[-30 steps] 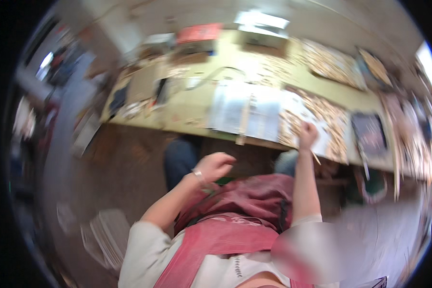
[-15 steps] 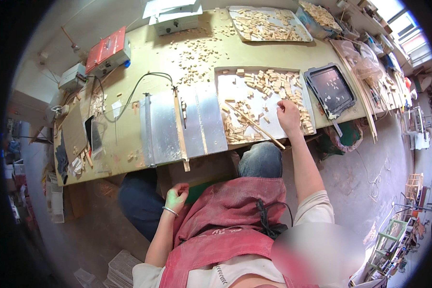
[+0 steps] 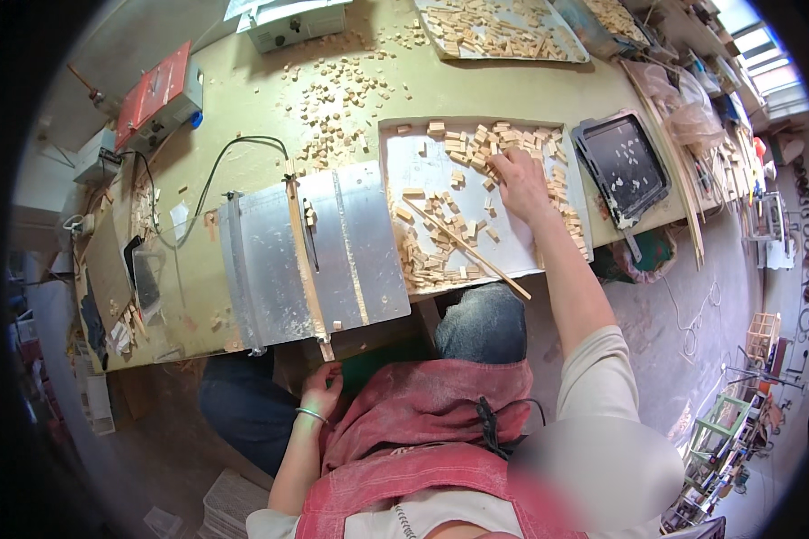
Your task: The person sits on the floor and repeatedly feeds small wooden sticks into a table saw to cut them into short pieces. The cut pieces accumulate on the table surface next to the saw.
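My right hand (image 3: pixel 520 182) reaches into a shallow white tray (image 3: pixel 427 171) on the table. Its fingers are bent and drawn together against the small wooden blocks (image 3: pixel 479 144) at the tray's far side, and their tips hide whatever is between them. A thin wooden stick (image 3: pixel 476 251) lies slanted across the tray, its near end past the rim. My left hand (image 3: pixel 319 393) is low over my lap, below the table edge, with loosely bent fingers and nothing visible in it. Just above it projects the end of a wooden strip (image 3: pixel 310 278) lying along a metal plate (image 3: pixel 351 260).
Loose wood pieces (image 3: pixel 333 94) are scattered behind the plate. A second block-filled tray (image 3: pixel 503 49) stands at the back. On the right lies a black tray (image 3: pixel 622 166). A red box (image 3: pixel 160 94) and a looping black cable (image 3: pixel 208 184) are at the left.
My right hand has moved farther away and left, from the tray's right part to the blocks at its far side. My left hand stays low. The view has shifted slightly.
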Demonstrator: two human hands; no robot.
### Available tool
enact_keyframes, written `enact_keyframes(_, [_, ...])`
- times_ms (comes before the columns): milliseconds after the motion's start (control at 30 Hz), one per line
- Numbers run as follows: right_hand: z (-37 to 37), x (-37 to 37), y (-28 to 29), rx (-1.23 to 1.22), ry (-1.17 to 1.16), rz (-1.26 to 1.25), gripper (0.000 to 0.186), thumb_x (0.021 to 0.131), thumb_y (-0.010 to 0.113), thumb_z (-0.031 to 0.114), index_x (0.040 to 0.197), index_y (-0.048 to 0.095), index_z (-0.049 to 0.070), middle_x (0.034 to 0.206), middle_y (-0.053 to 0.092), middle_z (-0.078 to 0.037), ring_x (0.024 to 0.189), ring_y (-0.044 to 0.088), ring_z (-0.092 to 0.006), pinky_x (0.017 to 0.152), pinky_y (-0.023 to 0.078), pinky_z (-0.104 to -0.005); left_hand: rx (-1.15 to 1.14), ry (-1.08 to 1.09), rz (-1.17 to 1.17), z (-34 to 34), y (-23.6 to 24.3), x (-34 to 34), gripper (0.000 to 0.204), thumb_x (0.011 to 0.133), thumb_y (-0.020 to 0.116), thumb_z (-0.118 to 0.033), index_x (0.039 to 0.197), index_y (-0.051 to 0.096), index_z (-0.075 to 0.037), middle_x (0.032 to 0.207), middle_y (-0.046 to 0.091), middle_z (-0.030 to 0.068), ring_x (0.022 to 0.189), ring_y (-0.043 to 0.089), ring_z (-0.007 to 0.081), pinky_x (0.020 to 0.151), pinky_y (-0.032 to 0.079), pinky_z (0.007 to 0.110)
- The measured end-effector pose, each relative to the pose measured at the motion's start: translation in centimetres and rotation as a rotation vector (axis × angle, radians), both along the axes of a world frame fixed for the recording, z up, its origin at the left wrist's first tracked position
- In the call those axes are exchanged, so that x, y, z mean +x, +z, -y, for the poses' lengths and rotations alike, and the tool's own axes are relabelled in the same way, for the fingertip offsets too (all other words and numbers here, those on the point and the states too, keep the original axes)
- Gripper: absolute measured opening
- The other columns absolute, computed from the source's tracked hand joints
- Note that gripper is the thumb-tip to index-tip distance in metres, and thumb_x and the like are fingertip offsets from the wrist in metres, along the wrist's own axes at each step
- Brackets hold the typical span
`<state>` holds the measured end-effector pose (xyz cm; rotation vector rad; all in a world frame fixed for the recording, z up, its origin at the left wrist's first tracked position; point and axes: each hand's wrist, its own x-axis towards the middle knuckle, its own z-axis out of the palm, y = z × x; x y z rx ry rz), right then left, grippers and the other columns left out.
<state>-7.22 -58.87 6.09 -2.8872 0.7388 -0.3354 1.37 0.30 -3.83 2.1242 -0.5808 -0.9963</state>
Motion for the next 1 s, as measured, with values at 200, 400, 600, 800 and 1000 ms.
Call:
enact_keyframes(200, [0.2, -0.3, 1.1, 0.010, -0.050, -0.167, 0.026, 0.081, 0.074, 0.010, 0.107, 0.072, 0.010, 0.113, 0.064, -0.011, 0.117, 0.060, -0.0330, 0.101, 0.047, -0.0484, 0.020, -0.031, 0.007, 0.3, 0.4, -0.1, 0.033, 0.095, 0.073, -0.008, 0.127, 0.072, -0.002, 0.108, 0.078, 0.0160, 0.096, 0.077, 0.0291, 0.087, 0.060, 0.041])
enact_keyframes(400, [-1.9, -2.4, 0.6, 0.101, -0.084, -0.157, 0.025, 0.078, 0.076, 0.017, 0.102, 0.070, 0.010, 0.109, 0.064, -0.011, 0.114, 0.061, -0.0329, 0.100, 0.047, -0.0485, 0.035, -0.044, 0.001, 0.5, 0.6, -0.1, 0.031, 0.097, 0.072, -0.009, 0.127, 0.071, 0.000, 0.111, 0.078, 0.0161, 0.100, 0.077, 0.0283, 0.090, 0.059, 0.040])
enact_keyframes(600, [-1.9, -4.1, 0.1, 0.211, -0.120, 0.073, 0.021, 0.083, 0.076, 0.018, 0.102, 0.074, 0.010, 0.105, 0.069, -0.010, 0.110, 0.066, -0.0318, 0.098, 0.048, -0.0477, 0.034, -0.039, -0.027, 0.2, 0.2, -0.3, 0.031, 0.098, 0.070, -0.009, 0.127, 0.071, 0.000, 0.113, 0.079, 0.0161, 0.103, 0.077, 0.0278, 0.092, 0.059, 0.039])
enact_keyframes(800, [1.9, -7.9, 0.5, 0.144, -0.403, 0.237, 0.015, 0.085, 0.075, 0.013, 0.100, 0.077, 0.010, 0.099, 0.071, -0.009, 0.103, 0.068, -0.0301, 0.096, 0.049, -0.0464, 0.042, -0.057, -0.047, 0.3, -0.2, -0.3, 0.033, 0.097, 0.071, -0.008, 0.129, 0.070, 0.000, 0.114, 0.077, 0.0164, 0.102, 0.076, 0.0279, 0.091, 0.059, 0.039])
enact_keyframes(1000, [0.5, -7.6, 0.8, -0.018, -0.121, 0.060, 0.025, 0.084, 0.073, 0.006, 0.108, 0.076, 0.011, 0.108, 0.066, -0.009, 0.112, 0.063, -0.0320, 0.096, 0.049, -0.0472, 0.093, -0.078, -0.035, 0.4, 0.1, -0.3, 0.033, 0.098, 0.072, -0.009, 0.129, 0.070, -0.001, 0.113, 0.077, 0.0159, 0.103, 0.076, 0.0281, 0.092, 0.059, 0.040])
